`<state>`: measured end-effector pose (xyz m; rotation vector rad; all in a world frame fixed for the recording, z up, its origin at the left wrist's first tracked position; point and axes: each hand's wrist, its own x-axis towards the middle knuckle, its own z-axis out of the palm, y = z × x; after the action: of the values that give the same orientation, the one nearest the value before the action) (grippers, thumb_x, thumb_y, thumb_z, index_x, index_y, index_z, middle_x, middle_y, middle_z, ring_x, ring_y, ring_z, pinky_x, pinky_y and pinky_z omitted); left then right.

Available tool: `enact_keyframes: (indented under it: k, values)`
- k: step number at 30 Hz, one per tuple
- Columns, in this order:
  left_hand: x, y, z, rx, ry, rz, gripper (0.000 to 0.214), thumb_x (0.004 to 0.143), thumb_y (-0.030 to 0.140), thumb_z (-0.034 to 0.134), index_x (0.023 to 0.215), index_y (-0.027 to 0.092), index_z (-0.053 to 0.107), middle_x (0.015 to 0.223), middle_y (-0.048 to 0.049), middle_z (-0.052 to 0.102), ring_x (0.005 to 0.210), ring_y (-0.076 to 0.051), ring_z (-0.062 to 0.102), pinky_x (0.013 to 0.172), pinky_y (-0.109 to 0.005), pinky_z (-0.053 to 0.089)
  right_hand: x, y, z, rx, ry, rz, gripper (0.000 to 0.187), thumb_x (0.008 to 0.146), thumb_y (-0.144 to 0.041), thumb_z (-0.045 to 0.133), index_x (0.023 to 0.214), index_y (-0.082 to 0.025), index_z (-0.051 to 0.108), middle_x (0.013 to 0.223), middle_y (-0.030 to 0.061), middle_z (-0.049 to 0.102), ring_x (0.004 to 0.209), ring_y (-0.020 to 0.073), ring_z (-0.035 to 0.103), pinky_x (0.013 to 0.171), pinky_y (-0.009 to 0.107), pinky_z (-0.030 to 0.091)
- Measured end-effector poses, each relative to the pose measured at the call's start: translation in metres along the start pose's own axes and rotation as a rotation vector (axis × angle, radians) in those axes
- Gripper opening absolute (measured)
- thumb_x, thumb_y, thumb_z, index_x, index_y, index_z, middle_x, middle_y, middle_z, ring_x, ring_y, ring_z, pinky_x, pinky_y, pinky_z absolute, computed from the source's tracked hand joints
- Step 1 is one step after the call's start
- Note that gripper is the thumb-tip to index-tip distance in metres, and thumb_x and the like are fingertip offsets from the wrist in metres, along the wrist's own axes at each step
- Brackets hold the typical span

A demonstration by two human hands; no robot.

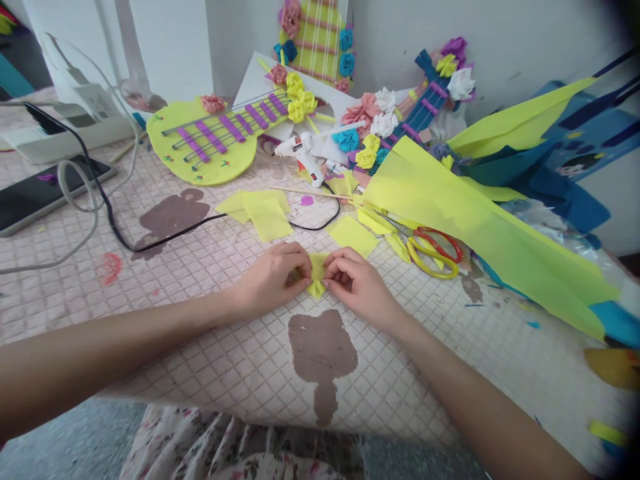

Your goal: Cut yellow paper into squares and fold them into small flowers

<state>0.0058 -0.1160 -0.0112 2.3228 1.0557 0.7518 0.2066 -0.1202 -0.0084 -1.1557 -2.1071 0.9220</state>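
Note:
A small folded piece of yellow foam (317,272) lies on the pink checked cloth (210,313) between my two hands. My left hand (274,275) pinches its left side with curled fingers. Fingertips of my right hand (354,279) are pressed together on its right side. Several cut yellow squares (266,212) lie just beyond my hands, and another square (353,235) sits to their right.
Red and yellow scissors (434,251) lie right of my hands. A large yellow sheet (480,227) spreads at right. A white glue gun (306,155) with a black cord, a yellow foam guitar (215,139), paper flowers, and a phone (40,193) sit farther back.

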Motion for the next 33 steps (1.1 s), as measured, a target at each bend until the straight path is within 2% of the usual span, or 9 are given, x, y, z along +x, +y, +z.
enact_keyframes:
  k: [22,33]
  values:
    - [0.0003,0.0018,0.0032,0.065,0.019,-0.004,0.006,0.077,0.010,0.053,0.074,0.015,0.056,0.080,-0.0041,0.057,0.077,-0.015,0.052,0.074,-0.030,0.042,-0.0006,-0.0040,0.0058,-0.064,0.035,-0.017,0.014,0.072,-0.006,0.056,0.072,-0.019,0.051,0.092,0.0021,0.050,0.067,0.0095,0.050,0.061,0.025,0.046]
    - [-0.0017,0.0006,0.0071,0.105,0.048,0.000,0.004,0.076,0.012,0.054,0.077,0.016,0.055,0.081,-0.0037,0.057,0.077,-0.015,0.051,0.073,-0.031,0.041,-0.0013,-0.0067,0.0066,-0.090,0.037,-0.012,0.018,0.074,-0.004,0.055,0.081,-0.020,0.050,0.090,0.0007,0.048,0.067,0.0090,0.049,0.063,0.024,0.045]
